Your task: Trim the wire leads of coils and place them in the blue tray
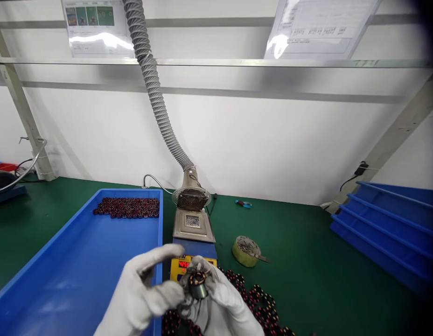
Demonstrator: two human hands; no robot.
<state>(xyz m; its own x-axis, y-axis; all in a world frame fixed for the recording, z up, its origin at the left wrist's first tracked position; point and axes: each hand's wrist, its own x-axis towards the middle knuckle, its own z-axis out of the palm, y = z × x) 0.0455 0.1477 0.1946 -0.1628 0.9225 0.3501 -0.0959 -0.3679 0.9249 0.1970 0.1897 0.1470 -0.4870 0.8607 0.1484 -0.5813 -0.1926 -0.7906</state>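
Head view: right hand (225, 303), white-gloved, fingers curled around a small wound coil (197, 282), held low at centre before the solder pot (193, 233). Left hand (143, 294), gloved, thumb and forefinger pinched beside the coil. Loose coils (254, 298) lay on the green bench (307, 261); more sat in the blue tray (80, 261).

A small wound coil (197, 283), dark with copper-red windings around a grey metal core, is held upright between the gloved left hand (143, 294) and right hand (225, 303). It is gripped low in the view, just in front of the solder pot's yellow panel.
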